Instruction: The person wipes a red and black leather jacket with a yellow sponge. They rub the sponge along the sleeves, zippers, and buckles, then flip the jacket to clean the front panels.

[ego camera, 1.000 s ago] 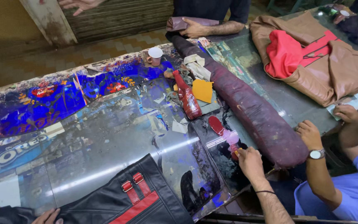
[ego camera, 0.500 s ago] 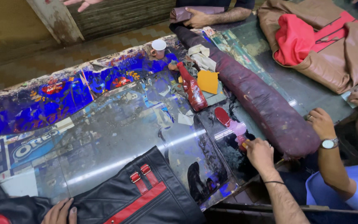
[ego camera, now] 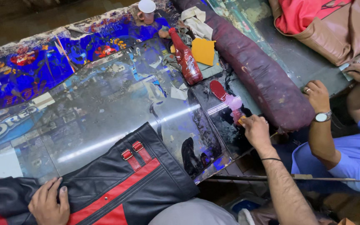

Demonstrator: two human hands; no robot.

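My left hand (ego camera: 46, 205) lies flat on a black leather jacket with red stripes and straps (ego camera: 126, 183) at the near edge of the glass-topped table (ego camera: 105, 112). My right hand (ego camera: 255, 130) reaches to the table's right edge and pinches a small pink and orange object (ego camera: 237, 117) against the glass. Just beyond it lie a red patch (ego camera: 218, 89) and a pale pink smear (ego camera: 233, 102). What the small object is cannot be made out.
A red bottle (ego camera: 187, 58) lies near a yellow piece (ego camera: 203, 51), paper scraps and a paper cup (ego camera: 147, 9). A long dark maroon roll (ego camera: 259, 71) crosses the table. A person in blue, wearing a wristwatch (ego camera: 322, 117), sits at the right. A tan and red jacket (ego camera: 326, 25) lies far right.
The view has tilted down and closer. My left hand has slid further up onto the black jacket. My right hand stays at the pink smear by the table's edge.
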